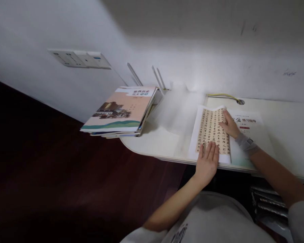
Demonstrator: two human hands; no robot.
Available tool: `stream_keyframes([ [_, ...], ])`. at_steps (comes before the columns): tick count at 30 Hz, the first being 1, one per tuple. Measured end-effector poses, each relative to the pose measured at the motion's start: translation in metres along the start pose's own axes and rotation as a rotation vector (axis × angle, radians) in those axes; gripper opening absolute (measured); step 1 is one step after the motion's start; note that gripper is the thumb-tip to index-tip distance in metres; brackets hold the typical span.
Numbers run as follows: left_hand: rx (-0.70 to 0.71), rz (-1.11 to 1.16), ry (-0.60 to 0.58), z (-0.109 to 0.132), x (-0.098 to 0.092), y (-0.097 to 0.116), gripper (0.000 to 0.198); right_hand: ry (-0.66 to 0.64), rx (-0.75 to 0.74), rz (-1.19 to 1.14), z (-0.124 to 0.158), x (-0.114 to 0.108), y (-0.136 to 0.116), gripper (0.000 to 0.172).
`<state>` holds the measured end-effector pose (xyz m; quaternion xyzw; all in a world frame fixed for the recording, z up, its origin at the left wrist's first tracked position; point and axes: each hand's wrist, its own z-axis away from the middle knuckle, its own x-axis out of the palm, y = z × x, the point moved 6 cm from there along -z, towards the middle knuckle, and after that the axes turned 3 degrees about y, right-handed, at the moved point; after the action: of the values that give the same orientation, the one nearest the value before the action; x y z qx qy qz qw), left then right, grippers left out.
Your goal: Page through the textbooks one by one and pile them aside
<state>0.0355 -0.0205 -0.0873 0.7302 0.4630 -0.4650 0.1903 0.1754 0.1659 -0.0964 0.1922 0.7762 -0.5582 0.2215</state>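
A sheet with columns of brush-written characters (212,130) lies on the white desk (288,135), partly over a white calligraphy booklet (250,123). My left hand (207,162) lies flat on the sheet's near edge, fingers stretched out. My right hand (229,126) rests on the sheet's right side, fingers spread and pressing it down. A grey watch band (247,143) is on my right wrist.
A stack of textbooks (121,113) sits tilted at the desk's left end, against thin metal bookend rods (157,79). A yellow cable (225,96) runs into a hole at the desk's back. Wall sockets (81,59) are at upper left. Dark floor lies left.
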Motion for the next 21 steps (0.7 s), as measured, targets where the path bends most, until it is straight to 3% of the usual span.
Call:
stream_keyframes([
  [8, -0.051, -0.010, -0.069, 0.000, -0.011, -0.008, 0.045, -0.088, -0.059, 0.189, 0.004, 0.010, -0.008, 0.074],
  [13, 0.065, 0.044, -0.021, 0.003, -0.009, 0.010, 0.043, -0.144, -0.111, 0.248, 0.006, 0.011, -0.015, 0.075],
  [21, 0.112, 0.073, 0.094, -0.001, -0.011, 0.011, 0.037, -0.140, -0.082, 0.352, 0.008, 0.013, -0.012, 0.075],
])
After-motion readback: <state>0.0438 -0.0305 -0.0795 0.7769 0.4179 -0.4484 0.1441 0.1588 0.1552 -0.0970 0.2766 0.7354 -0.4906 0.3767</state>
